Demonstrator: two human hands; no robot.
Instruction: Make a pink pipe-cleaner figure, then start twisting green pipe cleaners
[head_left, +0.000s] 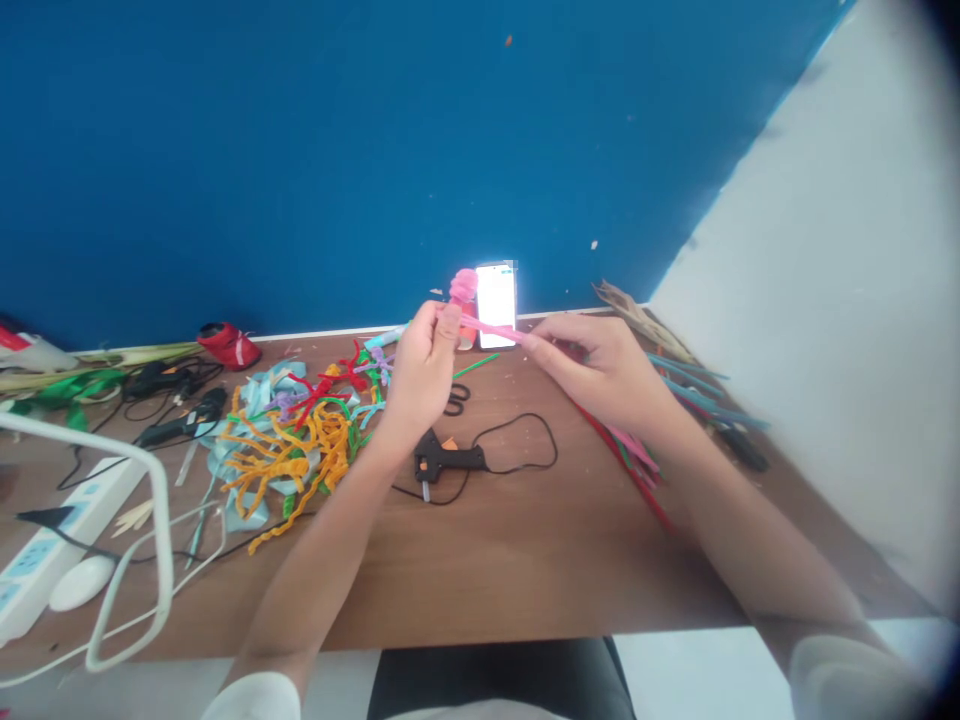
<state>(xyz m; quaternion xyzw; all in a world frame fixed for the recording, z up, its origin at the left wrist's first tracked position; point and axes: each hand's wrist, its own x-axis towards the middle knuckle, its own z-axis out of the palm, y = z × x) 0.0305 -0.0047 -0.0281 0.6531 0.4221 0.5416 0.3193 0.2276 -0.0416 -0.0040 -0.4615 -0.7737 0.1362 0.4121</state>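
Pink strands (491, 329) are held at both ends in the head view: the near-coil end is pinched between thumb and fingers of the left hand (424, 370), and the opposite end is pinched by the thumb and fingertips of the right hand (600, 365). Both grips are narrow, and the strands are drawn nearly straight between them, above the table (510, 570). A pink fuzzy coil (464, 287) is positioned upright just above the left grip; whether it is joined to the strands cannot be told. Directly behind the strands, a lit phone (496, 305) is stood near the blue wall (337, 150). Below the span, a green stick (478, 364) is laid, and dark-handled scissors (457, 400) are placed nearer the left wrist. Farther below, on the near side of the grip, a black glue gun (457, 460) is laid with its cord looped toward the right. To the left of the grip, orange fuzzy stems (300, 455) are heaped over pale blue ribbon (274, 380); well beyond them, a white power strip (67, 535) is located. Pink stems (637, 455) are partly covered by the right forearm.
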